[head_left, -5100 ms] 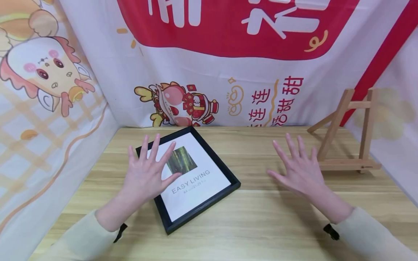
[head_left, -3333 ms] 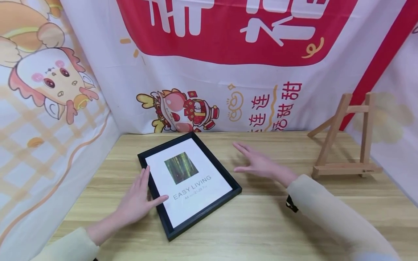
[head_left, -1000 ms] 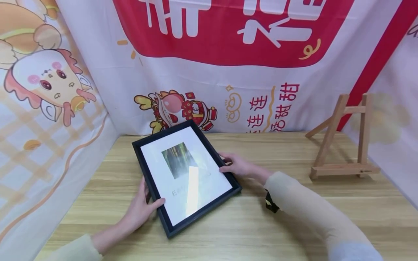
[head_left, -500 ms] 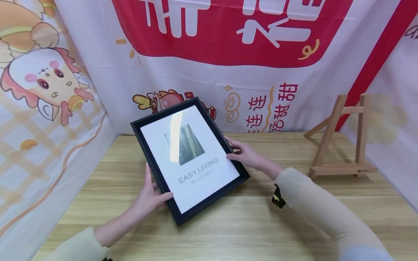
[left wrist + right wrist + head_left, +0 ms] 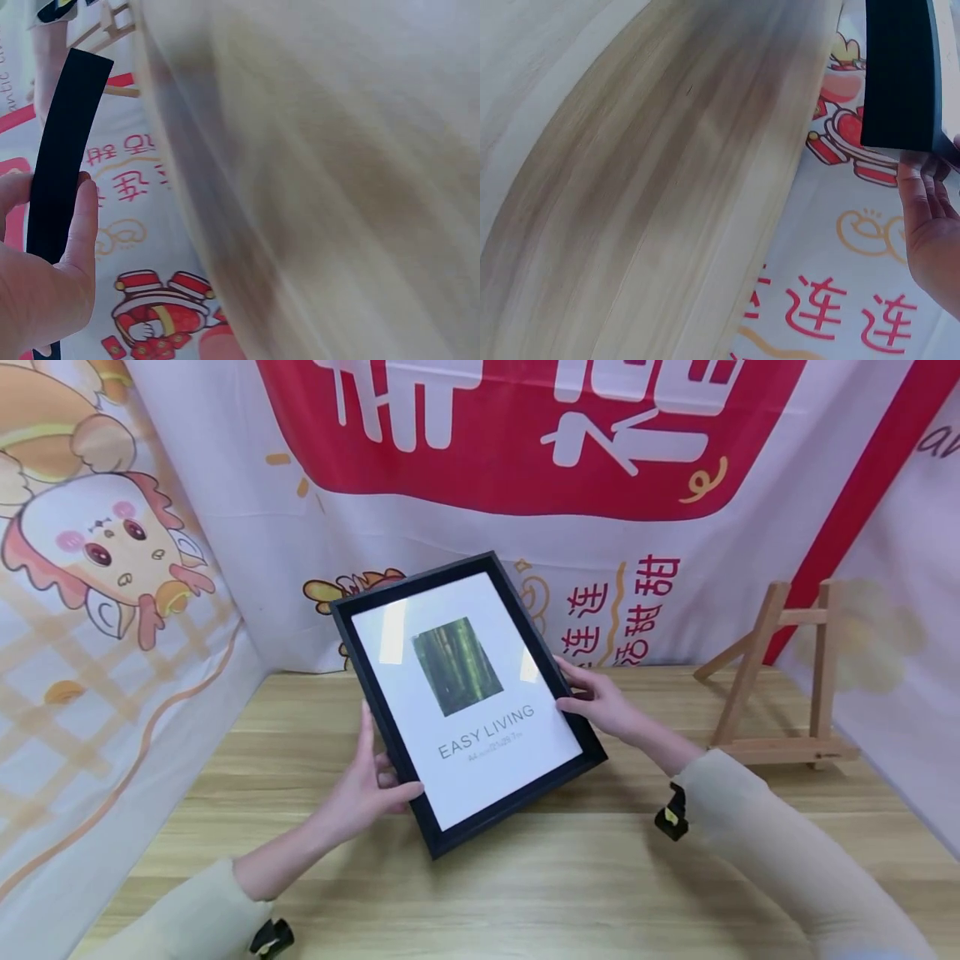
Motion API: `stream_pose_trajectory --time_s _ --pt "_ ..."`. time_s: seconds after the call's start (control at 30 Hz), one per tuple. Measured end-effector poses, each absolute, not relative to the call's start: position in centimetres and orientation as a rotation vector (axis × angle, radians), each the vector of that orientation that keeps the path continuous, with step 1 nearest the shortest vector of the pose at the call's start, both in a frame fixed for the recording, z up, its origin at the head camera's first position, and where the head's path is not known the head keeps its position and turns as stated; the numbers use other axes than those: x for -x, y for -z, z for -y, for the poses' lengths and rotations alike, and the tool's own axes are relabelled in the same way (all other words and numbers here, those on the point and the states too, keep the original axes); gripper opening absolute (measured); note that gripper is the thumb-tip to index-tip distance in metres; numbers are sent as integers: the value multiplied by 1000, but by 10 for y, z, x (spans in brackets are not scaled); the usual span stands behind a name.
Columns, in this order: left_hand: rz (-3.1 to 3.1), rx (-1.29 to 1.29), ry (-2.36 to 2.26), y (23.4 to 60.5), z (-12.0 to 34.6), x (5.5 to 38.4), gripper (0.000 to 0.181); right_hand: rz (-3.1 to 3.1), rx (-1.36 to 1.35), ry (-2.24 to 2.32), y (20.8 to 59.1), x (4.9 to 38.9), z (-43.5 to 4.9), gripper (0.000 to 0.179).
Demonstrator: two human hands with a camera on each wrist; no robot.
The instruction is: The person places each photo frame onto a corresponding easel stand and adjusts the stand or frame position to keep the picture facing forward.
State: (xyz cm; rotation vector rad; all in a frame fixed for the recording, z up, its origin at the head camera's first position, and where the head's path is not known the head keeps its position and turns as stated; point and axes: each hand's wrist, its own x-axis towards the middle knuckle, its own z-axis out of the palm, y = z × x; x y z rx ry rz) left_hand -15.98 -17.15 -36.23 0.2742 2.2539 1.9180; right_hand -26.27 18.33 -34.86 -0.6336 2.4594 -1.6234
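Observation:
A black picture frame with a white insert reading "EASY LIVING" and a small green forest picture is held tilted above the table, turned slightly anticlockwise. My left hand grips its left side, thumb over the front edge and fingers behind. On the opposite side my right hand grips the right edge, thumb in front. In the left wrist view the frame's dark side stands between the thumb and fingers of the left hand. The right wrist view shows the right hand under a corner of the frame.
A small wooden easel stands at the right rear of the wooden table. Behind is a white and red printed cloth, and a cartoon-patterned cloth hangs on the left.
Both hands came from hovering open to gripping the frame's sides. The frame has been lifted off the table, tilted up toward me and moved right. The easel stays in place.

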Motion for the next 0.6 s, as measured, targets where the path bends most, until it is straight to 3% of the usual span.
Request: stream_pose_trajectory --time_s 0.6 --pt "-2557 -629 -1693 334 128 192 127 -2744 632 1815 329 231 -232 68"
